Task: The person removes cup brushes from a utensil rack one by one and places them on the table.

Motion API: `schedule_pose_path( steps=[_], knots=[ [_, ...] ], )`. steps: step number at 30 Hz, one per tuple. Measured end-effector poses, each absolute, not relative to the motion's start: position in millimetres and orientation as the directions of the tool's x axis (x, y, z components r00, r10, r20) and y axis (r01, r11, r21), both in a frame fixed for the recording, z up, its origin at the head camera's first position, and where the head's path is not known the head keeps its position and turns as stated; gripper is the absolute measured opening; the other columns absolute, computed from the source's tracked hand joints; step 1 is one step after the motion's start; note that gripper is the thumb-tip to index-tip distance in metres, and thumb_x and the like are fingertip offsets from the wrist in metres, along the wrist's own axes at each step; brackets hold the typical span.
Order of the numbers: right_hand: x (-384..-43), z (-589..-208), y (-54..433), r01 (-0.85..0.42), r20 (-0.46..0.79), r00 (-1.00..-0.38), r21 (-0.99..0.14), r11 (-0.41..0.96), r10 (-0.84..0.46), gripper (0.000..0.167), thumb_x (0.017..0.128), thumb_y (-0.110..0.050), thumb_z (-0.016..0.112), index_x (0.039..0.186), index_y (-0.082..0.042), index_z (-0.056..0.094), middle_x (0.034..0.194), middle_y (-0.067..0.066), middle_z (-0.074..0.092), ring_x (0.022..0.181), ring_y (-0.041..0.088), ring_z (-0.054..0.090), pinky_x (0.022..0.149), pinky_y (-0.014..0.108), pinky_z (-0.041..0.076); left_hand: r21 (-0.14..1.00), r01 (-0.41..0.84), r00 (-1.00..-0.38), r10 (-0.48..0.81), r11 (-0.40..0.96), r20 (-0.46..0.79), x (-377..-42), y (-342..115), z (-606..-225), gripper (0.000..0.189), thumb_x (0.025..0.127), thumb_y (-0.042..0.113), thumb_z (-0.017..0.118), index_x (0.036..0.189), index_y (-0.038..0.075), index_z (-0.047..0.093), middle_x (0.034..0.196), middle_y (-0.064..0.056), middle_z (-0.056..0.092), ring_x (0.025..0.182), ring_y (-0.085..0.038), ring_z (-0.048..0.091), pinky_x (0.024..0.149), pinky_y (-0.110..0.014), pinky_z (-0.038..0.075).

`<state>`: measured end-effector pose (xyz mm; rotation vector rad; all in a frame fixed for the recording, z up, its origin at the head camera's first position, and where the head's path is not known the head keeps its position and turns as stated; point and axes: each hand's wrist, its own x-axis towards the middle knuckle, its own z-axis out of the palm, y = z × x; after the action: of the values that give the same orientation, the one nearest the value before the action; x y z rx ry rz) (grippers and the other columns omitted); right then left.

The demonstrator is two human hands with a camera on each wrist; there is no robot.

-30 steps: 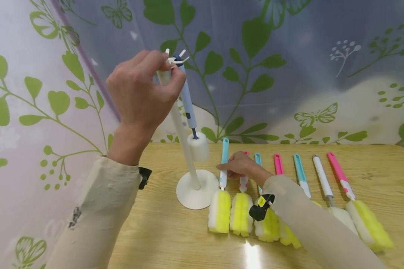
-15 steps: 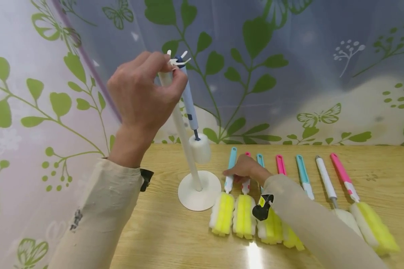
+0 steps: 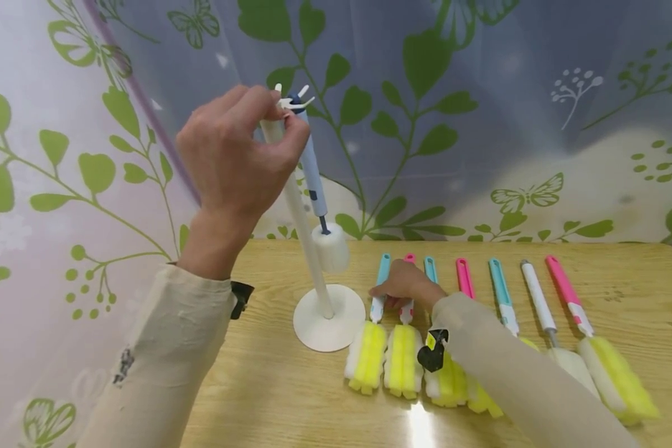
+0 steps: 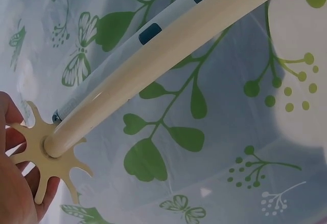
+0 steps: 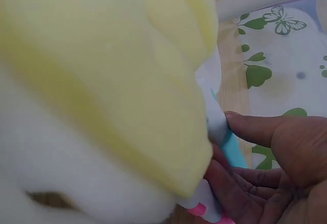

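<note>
My left hand [image 3: 238, 149] grips the pronged top of a white stand [image 3: 299, 205]; its fingers sit among the prongs [image 4: 43, 150] in the left wrist view. A blue bottle brush [image 3: 312, 168] with a white sponge head hangs from one prong, beside the pole. My right hand [image 3: 406, 281] pinches the handle of the leftmost teal-and-white sponge brush [image 3: 368, 358] between thumb and fingers. In the right wrist view the thumb [image 5: 250, 127] lies against that handle [image 5: 217, 124]. Its fingers partly cover the neighbouring pink-handled sponge brush [image 3: 404, 361].
To the right lie several more sponge brushes, among them a teal one [image 3: 503, 292], a white-handled one [image 3: 537, 295] and a pink one [image 3: 565, 289]. My right forearm covers parts of some. All are on a wooden table [image 3: 246, 373] before a leaf-patterned curtain [image 3: 481, 155].
The leftmost brush's handle end has come down and slightly right, with my right hand still on it. My left hand has stayed at the stand's top.
</note>
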<state>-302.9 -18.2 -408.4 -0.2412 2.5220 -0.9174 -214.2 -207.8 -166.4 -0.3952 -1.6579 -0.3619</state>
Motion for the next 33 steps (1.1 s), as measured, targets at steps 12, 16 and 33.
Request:
schedule_pose_path(
  steps=[12,16,33],
  knots=[
    [-296.9,-389.0,13.0,-0.063,-0.213,-0.901,-0.798,0.599,-0.378,0.034,0.097,-0.024,0.053,0.097,0.008,0.065,0.08,0.015,0.067,0.072,0.025,0.067,0.067,0.035,0.055,-0.012,0.454,-0.136,0.083,0.891,0.987,-214.3,-209.6,-165.5,0.012,0.072,0.016,0.057,0.067,0.008,0.063,0.057,-0.004,0.058,0.045,-0.024,0.041,0.048,-0.036,0.024],
    [-296.2,-376.3,17.7,-0.048,-0.164,-0.918,-0.857,0.513,-0.361,0.03,0.097,-0.02,0.052,0.101,0.009,0.06,0.087,0.019,0.066,0.075,0.025,0.067,0.071,0.037,0.055,-0.031,0.468,-0.126,0.102,0.883,0.987,-215.0,-210.0,-164.3,0.013,0.073,0.017,0.055,0.072,0.008,0.065,0.06,-0.003,0.061,0.046,-0.023,0.043,0.046,-0.036,0.024],
    [-270.8,-293.3,1.8,-0.407,0.324,-0.848,-0.905,0.124,-0.418,0.03,0.097,-0.027,0.054,0.115,-0.003,0.06,0.105,0.009,0.064,0.095,0.023,0.063,0.082,0.036,0.052,0.001,0.722,-0.197,0.204,0.691,0.959,-216.8,-226.8,-156.1,0.031,0.074,0.003,0.048,0.079,0.007,0.078,0.083,0.0,0.073,0.053,-0.019,0.06,0.046,-0.022,0.013]
  ],
)
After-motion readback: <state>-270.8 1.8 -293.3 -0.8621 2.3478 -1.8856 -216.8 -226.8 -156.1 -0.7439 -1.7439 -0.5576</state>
